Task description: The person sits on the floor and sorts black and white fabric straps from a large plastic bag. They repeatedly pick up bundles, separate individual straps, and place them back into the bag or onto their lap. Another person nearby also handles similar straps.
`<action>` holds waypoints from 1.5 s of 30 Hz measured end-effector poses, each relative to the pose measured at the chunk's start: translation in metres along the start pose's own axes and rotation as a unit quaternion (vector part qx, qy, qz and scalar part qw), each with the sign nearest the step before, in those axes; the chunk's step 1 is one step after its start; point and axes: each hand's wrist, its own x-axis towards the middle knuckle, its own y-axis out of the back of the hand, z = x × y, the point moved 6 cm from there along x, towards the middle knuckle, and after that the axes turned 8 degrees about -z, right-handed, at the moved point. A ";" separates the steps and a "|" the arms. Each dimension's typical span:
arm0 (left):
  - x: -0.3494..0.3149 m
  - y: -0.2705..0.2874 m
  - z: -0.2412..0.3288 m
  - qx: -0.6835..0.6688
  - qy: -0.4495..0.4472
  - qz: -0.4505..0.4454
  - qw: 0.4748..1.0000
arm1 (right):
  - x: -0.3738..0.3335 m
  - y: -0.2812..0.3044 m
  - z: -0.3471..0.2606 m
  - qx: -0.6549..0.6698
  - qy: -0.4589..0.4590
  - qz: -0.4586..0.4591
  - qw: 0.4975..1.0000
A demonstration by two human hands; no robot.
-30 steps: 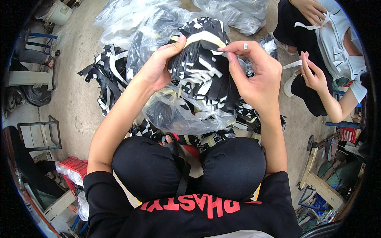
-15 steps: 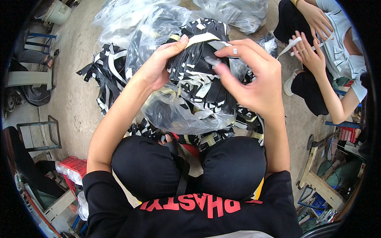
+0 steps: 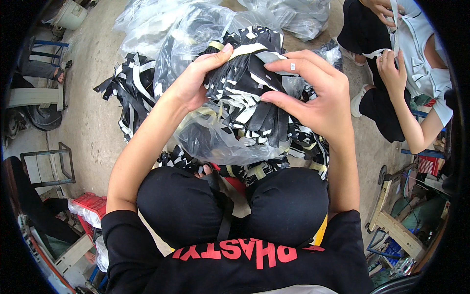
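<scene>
A thick bundle of black and white strips (image 3: pixel 238 81), fabric-like and stacked edge on, is held up above my knees. A pale yellow band (image 3: pixel 247 49) crosses its top. My left hand (image 3: pixel 198 81) is closed round the bundle's left side, its thumb on top by the band. On the right side, my right hand (image 3: pixel 316 95) grips the bundle's edge between index finger and thumb, the fingertips apart with strips between them. The lower strips fan out loosely. A clear plastic bag (image 3: pixel 208 142) lies crumpled beneath the bundle.
More strips (image 3: pixel 131 95) lie on the floor at the left. Large clear bags (image 3: pixel 298 17) lie beyond. At the right a seated co-worker (image 3: pixel 416 63) handles a white strip. A red crate (image 3: pixel 91 206) stands at lower left, a metal frame stand (image 3: pixel 49 164) behind it.
My right thumb has moved slightly down along the bundle's edge, and the strips there have spread more. My left hand keeps its place. The co-worker's hands have moved apart, stretching the white strip.
</scene>
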 end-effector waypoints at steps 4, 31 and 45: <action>0.000 0.001 0.000 -0.008 -0.004 -0.006 1.000 | -0.002 -0.003 -0.004 -0.036 0.010 0.005 0.999; 0.000 0.007 -0.004 -0.030 0.010 0.027 0.999 | -0.003 -0.013 -0.007 -0.104 0.083 0.001 0.991; 0.001 0.010 -0.012 -0.040 0.036 0.066 0.996 | -0.007 -0.019 -0.001 -0.184 0.122 0.016 0.975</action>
